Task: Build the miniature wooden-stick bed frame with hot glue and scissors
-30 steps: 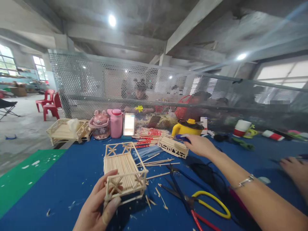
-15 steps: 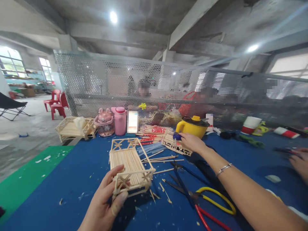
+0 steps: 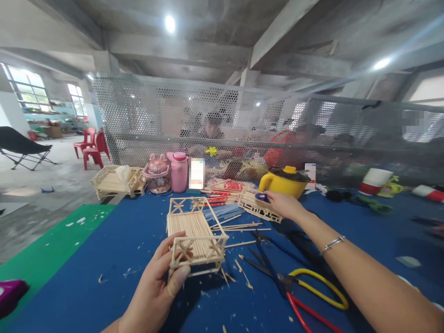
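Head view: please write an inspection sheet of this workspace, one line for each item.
Surface: blue table cover, green strip at its left, wood chips scattered.
Job's things: stick-built frame; second stick piece.
Clutter: loose sticks, yellow-and-red-handled scissors, yellow pot, pink bottles.
Hands: left hand grips the frame's near end; right hand holds a small blue object over the second piece.
Cables: dark cord under the right arm.
Surroundings: perforated screen, people behind it, red chairs.

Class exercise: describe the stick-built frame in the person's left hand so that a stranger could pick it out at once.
On the blue table, look near the front edge, left of the yellow-and-red-handled shears. The left hand grips one end of a pale stick frame. Unlike the smaller stick piece by the yellow pot, it has a slatted floor and crossed ends.
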Tool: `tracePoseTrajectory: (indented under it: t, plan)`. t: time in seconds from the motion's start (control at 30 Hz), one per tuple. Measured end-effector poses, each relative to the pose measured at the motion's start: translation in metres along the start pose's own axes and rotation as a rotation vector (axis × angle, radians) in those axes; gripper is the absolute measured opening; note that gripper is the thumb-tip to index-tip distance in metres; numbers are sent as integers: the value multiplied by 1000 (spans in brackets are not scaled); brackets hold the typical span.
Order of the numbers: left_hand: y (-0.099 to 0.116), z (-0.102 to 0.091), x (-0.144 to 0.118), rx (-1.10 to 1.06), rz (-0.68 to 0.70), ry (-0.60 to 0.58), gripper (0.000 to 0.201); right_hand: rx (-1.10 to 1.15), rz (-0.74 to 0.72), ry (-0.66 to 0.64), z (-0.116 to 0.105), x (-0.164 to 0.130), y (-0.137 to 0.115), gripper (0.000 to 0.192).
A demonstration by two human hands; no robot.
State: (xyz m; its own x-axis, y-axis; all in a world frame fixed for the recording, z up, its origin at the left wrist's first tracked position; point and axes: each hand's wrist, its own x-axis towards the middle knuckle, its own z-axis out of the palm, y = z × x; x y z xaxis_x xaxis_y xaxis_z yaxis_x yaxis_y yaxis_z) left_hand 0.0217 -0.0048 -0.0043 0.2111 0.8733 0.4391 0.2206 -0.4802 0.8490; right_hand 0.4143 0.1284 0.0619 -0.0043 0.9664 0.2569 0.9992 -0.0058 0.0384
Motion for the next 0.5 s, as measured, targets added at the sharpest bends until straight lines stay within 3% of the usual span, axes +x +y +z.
tracePoseTrajectory:
  t: [0.17, 0.27, 0.33, 0.43, 0.5]
  plan:
    - [7, -4, 5, -236, -101, 12, 37, 12, 12, 259, -22, -31, -39, 42]
    - [16, -4, 10, -440, -218, -28, 45, 450, -43, 382, -26, -61, -76, 47]
    - [23, -3, 12, -561, -259, -55, 44, 899, -27, 205, -23, -80, -102, 49]
    - [29, 0, 14, -708, -284, -146, 42, 1346, -78, -191, -17, -103, -131, 44]
    - [31, 1, 16, -762, -286, -188, 43, 1603, -109, -354, -15, -113, -141, 41]
